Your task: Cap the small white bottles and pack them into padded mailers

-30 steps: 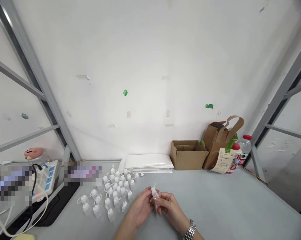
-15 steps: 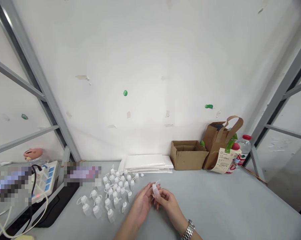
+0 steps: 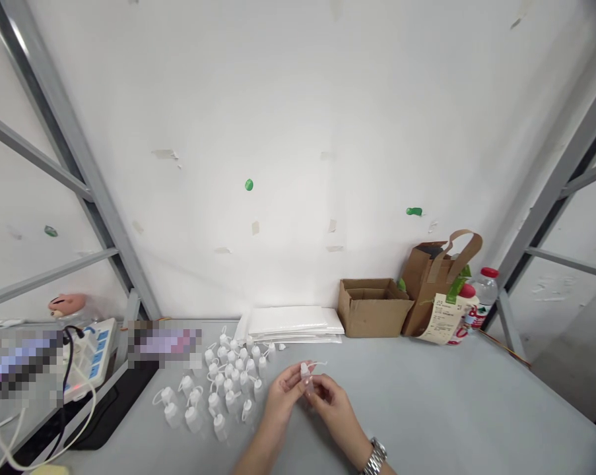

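Observation:
A small translucent squeeze bottle with a white cap and a thin strap stands nearly upright between my two hands, above the grey table. My left hand has its thumb and fingers closed around the bottle's upper part, by the cap. Lower down, the fingers of my right hand pinch the bottle's body, which they partly cover. The strap sticks out to the right of the cap. Left of my hands stands a group of similar squeeze bottles, several of them with looped straps.
White flat packets lie stacked by the wall. An open cardboard box, a brown paper bag and a red-capped bottle stand at the back right. A power strip with cables and a black mat are at the left.
My left thumb and fingers have closed in on the bottle's cap end. The bottle is more upright, and its strap has swung out to the right. The standing bottles are unmoved.

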`<control>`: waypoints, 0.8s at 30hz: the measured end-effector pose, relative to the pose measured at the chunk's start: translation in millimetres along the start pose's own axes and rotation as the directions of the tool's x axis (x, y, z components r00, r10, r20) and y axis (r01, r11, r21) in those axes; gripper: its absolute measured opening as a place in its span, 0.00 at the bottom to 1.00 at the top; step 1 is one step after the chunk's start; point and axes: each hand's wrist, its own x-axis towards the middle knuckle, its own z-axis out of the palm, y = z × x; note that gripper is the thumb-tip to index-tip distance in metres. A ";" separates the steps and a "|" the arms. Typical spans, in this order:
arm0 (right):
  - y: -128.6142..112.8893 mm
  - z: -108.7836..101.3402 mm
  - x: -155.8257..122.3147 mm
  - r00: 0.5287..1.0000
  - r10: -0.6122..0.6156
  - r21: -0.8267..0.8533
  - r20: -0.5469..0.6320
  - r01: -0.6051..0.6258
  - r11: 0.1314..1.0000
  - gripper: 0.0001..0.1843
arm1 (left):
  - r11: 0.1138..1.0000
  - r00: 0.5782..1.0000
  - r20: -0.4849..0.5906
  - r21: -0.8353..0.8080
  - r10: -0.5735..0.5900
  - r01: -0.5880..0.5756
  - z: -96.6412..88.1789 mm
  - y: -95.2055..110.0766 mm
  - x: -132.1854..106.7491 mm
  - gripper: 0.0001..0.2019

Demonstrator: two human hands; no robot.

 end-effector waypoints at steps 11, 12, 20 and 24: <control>-1.3 2.9 -5.3 0.989 -0.031 -0.123 -0.142 0.014 0.992 0.14 | 1.000 1.000 0.025 -0.029 -0.011 0.012 3.9 -1.9 -3.0 0.18; -1.2 2.9 -5.5 0.989 -0.039 -0.133 -0.145 0.019 0.991 0.14 | 1.000 1.000 0.011 -0.016 0.000 0.001 3.3 -2.3 -2.5 0.18; -7.3 -0.7 -4.7 0.999 -0.034 -0.124 -0.042 0.029 0.992 0.19 | 1.000 1.000 0.024 0.017 0.016 -0.017 1.1 1.9 -2.7 0.19; -6.1 0.2 -6.4 0.993 -0.070 -0.152 -0.097 0.055 0.987 0.17 | 0.998 0.999 0.045 -0.059 -0.023 0.025 6.6 6.9 -8.6 0.18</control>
